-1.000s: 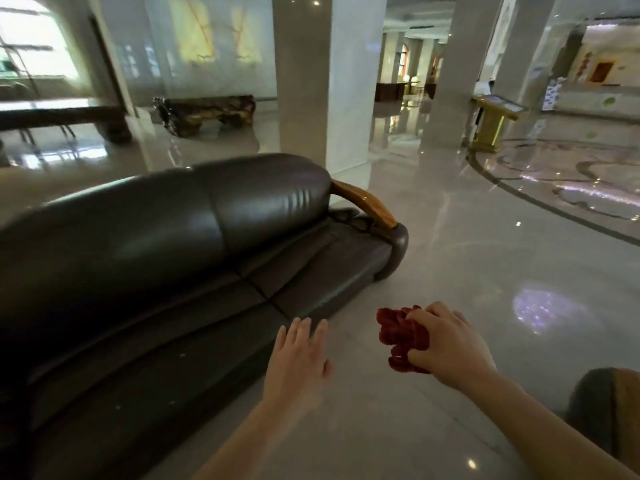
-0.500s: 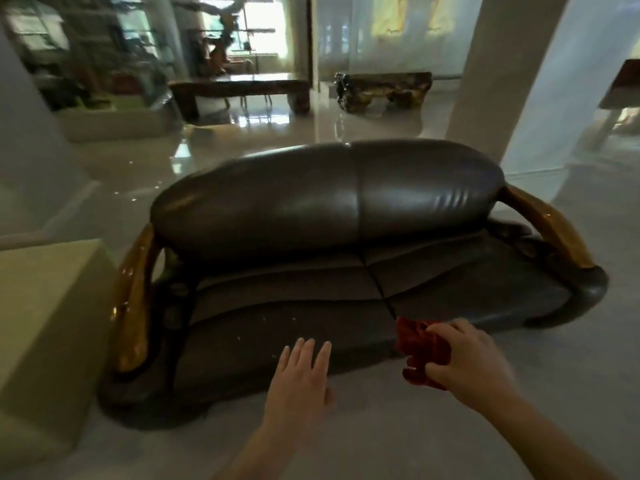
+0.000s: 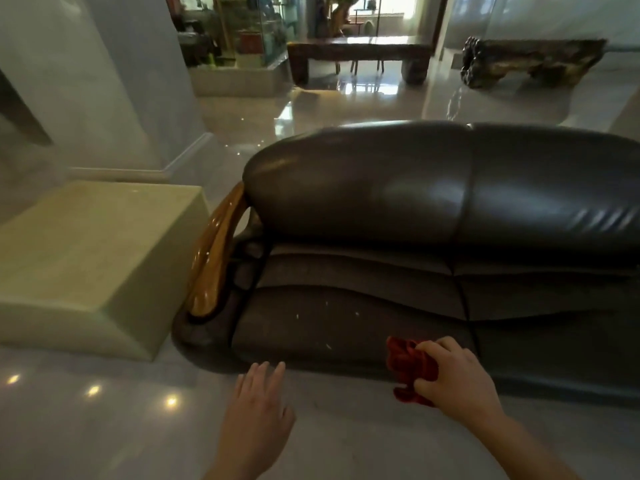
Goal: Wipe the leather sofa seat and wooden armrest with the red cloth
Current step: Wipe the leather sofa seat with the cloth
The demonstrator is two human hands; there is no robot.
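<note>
A dark brown leather sofa fills the middle and right; its seat (image 3: 332, 317) has small pale specks on the left cushion. The glossy wooden armrest (image 3: 216, 251) curves along the sofa's left end. My right hand (image 3: 457, 379) holds the crumpled red cloth (image 3: 410, 367) just above the seat's front edge. My left hand (image 3: 258, 414) hovers flat over the floor before the sofa, fingers stretched and holding nothing.
A pale stone block (image 3: 93, 258) stands right beside the armrest on the left, with a pillar (image 3: 104, 81) behind it. Beyond the sofa back are a dark wooden table (image 3: 360, 51) and a carved root bench (image 3: 530, 60). The polished floor (image 3: 104, 427) reflects lights.
My view has swung left along the sofa, from its right armrest to its left one. My right hand with the cloth has come closer to the seat's front edge.
</note>
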